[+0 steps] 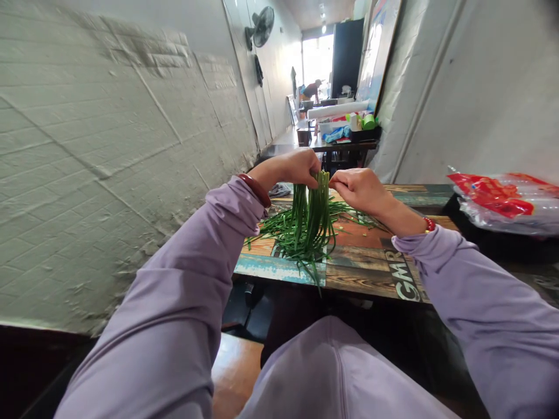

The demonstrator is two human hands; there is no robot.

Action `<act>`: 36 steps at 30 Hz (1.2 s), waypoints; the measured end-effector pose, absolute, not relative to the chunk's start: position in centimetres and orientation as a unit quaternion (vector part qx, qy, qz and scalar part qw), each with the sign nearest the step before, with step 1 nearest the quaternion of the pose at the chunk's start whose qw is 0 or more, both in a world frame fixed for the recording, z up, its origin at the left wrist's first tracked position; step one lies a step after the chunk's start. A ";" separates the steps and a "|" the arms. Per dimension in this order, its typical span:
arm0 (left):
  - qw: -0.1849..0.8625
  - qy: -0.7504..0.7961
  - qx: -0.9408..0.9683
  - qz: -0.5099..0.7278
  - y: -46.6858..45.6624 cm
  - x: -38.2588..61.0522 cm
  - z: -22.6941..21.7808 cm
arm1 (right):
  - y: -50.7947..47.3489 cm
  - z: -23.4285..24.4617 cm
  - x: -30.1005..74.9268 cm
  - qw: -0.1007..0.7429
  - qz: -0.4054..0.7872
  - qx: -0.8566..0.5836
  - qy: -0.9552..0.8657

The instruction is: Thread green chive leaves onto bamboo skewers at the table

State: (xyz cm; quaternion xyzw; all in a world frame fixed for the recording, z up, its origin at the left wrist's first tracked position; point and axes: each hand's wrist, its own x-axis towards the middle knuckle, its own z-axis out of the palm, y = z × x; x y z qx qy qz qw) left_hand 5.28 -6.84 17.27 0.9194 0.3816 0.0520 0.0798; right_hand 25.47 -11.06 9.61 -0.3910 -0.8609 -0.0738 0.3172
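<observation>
A bunch of long green chives [318, 212] hangs upright from my left hand [301, 166], its pale cut ends on top and its leaves drooping to the table. My left fingers are closed around it near those ends. Just to the right, my right hand [358, 187] is closed in a pinch at the edge of the bunch's top. Whatever lies between those fingertips is too small to make out. More chives [279, 227] are spread loosely over the wooden table [362, 273] beneath, and a few leaf tips hang over its front edge.
A red and clear plastic package [502, 198] lies at the right on a dark surface. Farther back, another table holds a white roll [338, 109], a green roll [369, 121] and boxes. A white wall [87, 145] runs close on the left. A person [312, 90] bends over in the far background.
</observation>
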 end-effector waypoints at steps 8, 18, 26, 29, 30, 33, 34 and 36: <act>0.145 0.367 0.916 0.065 -6.5 3.3 18.2 | -10.8 9.8 25.8 0.327 -0.060 -0.381 -0.863; 0.150 0.380 0.910 0.068 -6.7 3.2 17.5 | -11.2 9.8 25.6 0.315 -0.042 -0.407 -0.856; 0.162 0.394 0.902 0.067 -7.1 2.3 18.0 | -11.8 10.1 25.8 0.304 -0.043 -0.424 -0.852; 0.172 0.390 0.903 0.054 -7.1 1.6 18.1 | -11.7 9.9 25.7 0.305 -0.041 -0.427 -0.851; 0.175 0.387 0.904 0.052 -7.1 1.4 18.1 | -11.6 9.8 25.6 0.306 -0.042 -0.426 -0.850; 0.165 0.383 0.907 0.056 -7.1 1.3 17.8 | -11.4 9.6 25.5 0.312 -0.041 -0.423 -0.850; 0.158 0.385 0.907 0.058 -7.1 1.3 17.6 | -11.3 9.5 25.5 0.315 -0.038 -0.421 -0.850; 0.148 0.395 0.905 0.061 -7.1 1.5 17.4 | -11.2 9.4 25.4 0.322 -0.035 -0.418 -0.849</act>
